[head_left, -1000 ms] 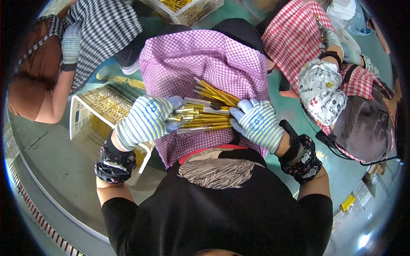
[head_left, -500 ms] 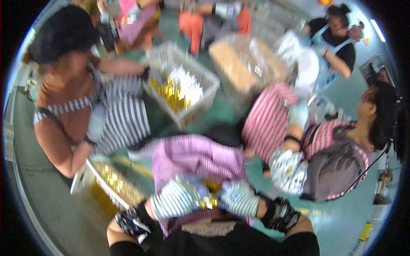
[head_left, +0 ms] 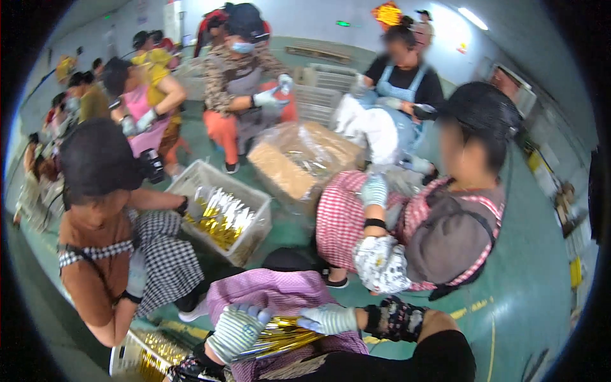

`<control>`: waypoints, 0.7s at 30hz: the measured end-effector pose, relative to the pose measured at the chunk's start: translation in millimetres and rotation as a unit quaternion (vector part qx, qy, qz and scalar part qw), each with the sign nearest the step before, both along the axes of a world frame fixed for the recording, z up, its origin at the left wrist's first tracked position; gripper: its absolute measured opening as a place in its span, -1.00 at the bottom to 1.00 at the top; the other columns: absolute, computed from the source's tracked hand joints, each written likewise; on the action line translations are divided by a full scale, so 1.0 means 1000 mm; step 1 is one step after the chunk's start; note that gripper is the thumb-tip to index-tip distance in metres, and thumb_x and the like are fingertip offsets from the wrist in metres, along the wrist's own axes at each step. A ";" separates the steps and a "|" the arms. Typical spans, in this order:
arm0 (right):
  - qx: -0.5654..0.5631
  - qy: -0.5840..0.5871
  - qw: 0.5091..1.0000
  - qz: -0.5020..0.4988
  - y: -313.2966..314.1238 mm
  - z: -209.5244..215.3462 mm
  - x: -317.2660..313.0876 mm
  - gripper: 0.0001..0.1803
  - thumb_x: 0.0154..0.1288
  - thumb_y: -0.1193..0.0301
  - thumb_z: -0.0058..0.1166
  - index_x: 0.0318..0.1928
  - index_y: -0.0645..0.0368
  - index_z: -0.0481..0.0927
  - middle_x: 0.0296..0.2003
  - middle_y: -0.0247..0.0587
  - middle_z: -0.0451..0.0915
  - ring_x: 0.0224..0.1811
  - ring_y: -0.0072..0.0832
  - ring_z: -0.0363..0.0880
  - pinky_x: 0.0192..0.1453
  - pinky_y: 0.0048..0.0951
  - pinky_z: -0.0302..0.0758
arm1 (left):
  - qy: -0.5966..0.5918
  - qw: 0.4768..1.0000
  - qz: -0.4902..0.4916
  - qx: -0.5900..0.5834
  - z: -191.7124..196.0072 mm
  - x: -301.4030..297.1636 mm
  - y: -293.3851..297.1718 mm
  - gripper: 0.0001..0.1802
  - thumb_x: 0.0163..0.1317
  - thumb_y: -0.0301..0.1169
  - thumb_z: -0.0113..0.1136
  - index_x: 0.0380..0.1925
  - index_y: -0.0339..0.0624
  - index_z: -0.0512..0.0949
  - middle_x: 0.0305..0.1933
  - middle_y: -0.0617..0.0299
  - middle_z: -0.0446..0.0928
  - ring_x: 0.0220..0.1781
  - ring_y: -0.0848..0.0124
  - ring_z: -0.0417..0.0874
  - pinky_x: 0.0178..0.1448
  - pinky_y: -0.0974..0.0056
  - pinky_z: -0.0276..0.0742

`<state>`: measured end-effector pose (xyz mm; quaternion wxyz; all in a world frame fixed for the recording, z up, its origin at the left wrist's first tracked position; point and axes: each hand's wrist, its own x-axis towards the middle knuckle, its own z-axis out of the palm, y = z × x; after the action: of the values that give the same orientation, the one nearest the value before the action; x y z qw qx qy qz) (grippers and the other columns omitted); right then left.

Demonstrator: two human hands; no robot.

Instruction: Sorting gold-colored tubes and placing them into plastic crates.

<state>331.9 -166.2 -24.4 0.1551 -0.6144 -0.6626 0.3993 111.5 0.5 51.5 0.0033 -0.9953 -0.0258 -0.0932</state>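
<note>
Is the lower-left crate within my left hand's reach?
Probably yes: the pale crate sits beside your left cuff, nothing visibly between, though your left hand is at the gold bundle.

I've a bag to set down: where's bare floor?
Widest: green floor between the red-checked co-worker and yellow item at far right. Smaller: between crate, carton and purple apron. Crowded: that apron, left hand and right hand on gold strips.
</note>
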 end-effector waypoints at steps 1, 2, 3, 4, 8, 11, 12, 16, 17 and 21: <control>-0.001 -0.005 1.000 -0.015 -0.001 -0.004 -0.004 -0.65 0.53 0.10 -0.14 -0.02 0.11 0.47 -0.38 0.10 0.59 -0.34 0.06 0.60 -0.27 0.00 0.48 | -0.004 1.000 -0.024 0.004 -0.002 0.000 0.001 -0.78 0.14 -0.27 0.07 -0.22 -0.04 0.54 -0.43 0.28 0.48 -0.29 0.29 0.58 -0.22 0.17 0.46; 0.013 0.035 0.999 -0.017 0.002 -0.009 -0.008 -0.64 0.53 0.10 -0.16 -0.03 0.13 0.49 -0.37 0.11 0.59 -0.32 0.05 0.61 -0.25 -0.03 0.48 | -0.008 0.999 -0.034 0.005 -0.005 0.002 -0.001 -0.78 0.14 -0.27 0.07 -0.22 -0.04 0.54 -0.43 0.28 0.48 -0.29 0.29 0.58 -0.22 0.17 0.46; 0.028 0.076 0.997 -0.017 0.002 -0.012 -0.009 -0.63 0.54 0.11 -0.17 -0.04 0.14 0.50 -0.36 0.11 0.59 -0.31 0.03 0.61 -0.23 -0.05 0.49 | -0.004 0.998 -0.055 0.008 -0.009 0.004 -0.002 -0.75 0.15 -0.27 0.07 -0.19 -0.05 0.55 -0.41 0.28 0.49 -0.30 0.29 0.58 -0.21 0.18 0.46; 0.030 0.073 0.997 -0.022 0.000 -0.013 -0.007 -0.63 0.54 0.11 -0.17 -0.04 0.14 0.50 -0.36 0.11 0.59 -0.31 0.03 0.61 -0.23 -0.05 0.49 | 0.000 0.997 -0.073 0.012 -0.012 0.006 -0.003 -0.73 0.15 -0.27 0.07 -0.16 -0.05 0.55 -0.40 0.27 0.50 -0.30 0.29 0.58 -0.21 0.18 0.46; -0.011 0.183 0.983 0.012 0.001 0.003 -0.004 -0.56 0.55 0.11 -0.14 0.01 0.25 0.55 -0.29 0.08 0.64 -0.27 -0.06 0.66 -0.19 -0.18 0.57 | 0.010 0.998 -0.062 -0.011 -0.006 0.002 -0.010 -0.68 0.15 -0.26 0.07 -0.11 -0.07 0.57 -0.38 0.26 0.54 -0.33 0.30 0.60 -0.22 0.17 0.48; 0.060 0.061 0.996 0.016 0.000 0.029 -0.003 -0.58 0.55 0.11 -0.18 -0.15 0.22 0.55 -0.43 0.07 0.61 -0.41 0.02 0.62 -0.34 -0.06 0.53 | 0.025 0.997 -0.040 -0.068 -0.012 -0.008 -0.015 -0.70 0.20 -0.28 0.09 -0.09 -0.12 0.56 -0.49 0.19 0.54 -0.50 0.23 0.60 -0.43 0.11 0.45; 0.078 -0.059 0.994 0.057 0.002 0.036 -0.001 -0.60 0.54 0.10 -0.17 -0.16 0.19 0.55 -0.46 0.05 0.61 -0.47 0.01 0.60 -0.41 -0.06 0.51 | 0.049 0.994 -0.023 -0.100 -0.014 -0.011 -0.018 -0.69 0.21 -0.28 0.12 -0.09 -0.14 0.56 -0.55 0.16 0.52 -0.56 0.20 0.59 -0.49 0.09 0.43; 0.152 -0.225 0.952 0.138 0.008 0.065 0.002 -0.66 0.47 0.09 -0.08 -0.29 0.07 0.51 -0.59 -0.09 0.56 -0.62 -0.10 0.56 -0.58 -0.08 0.43 | 0.213 0.922 0.047 -0.319 0.002 -0.006 -0.011 -0.55 0.27 -0.11 0.17 0.05 -0.16 0.54 -0.43 -0.02 0.64 -0.50 0.03 0.66 -0.42 0.05 0.54; 0.156 -0.214 0.953 0.150 0.007 0.065 0.003 -0.66 0.46 0.09 -0.08 -0.30 0.07 0.50 -0.61 -0.11 0.54 -0.62 -0.11 0.56 -0.59 -0.09 0.43 | 0.232 0.907 0.045 -0.348 -0.006 -0.008 -0.005 -0.51 0.27 -0.08 0.23 0.08 -0.13 0.53 -0.37 -0.02 0.67 -0.43 0.10 0.71 -0.31 0.05 0.61; 0.240 -0.192 0.937 0.167 0.003 0.068 0.000 -0.66 0.45 0.06 -0.08 -0.32 0.05 0.50 -0.64 -0.16 0.51 -0.63 -0.15 0.55 -0.62 -0.12 0.41 | 0.344 0.487 0.083 -0.799 -0.029 -0.023 0.011 -0.68 0.30 -0.29 0.33 -0.04 -0.23 0.62 -0.33 0.27 0.67 -0.38 0.52 0.65 -0.28 0.47 0.56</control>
<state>331.6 -163.4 43.6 0.0988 -0.5040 -0.8491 0.1231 88.6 11.4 22.1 -0.7769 -0.5169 -0.1686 0.3177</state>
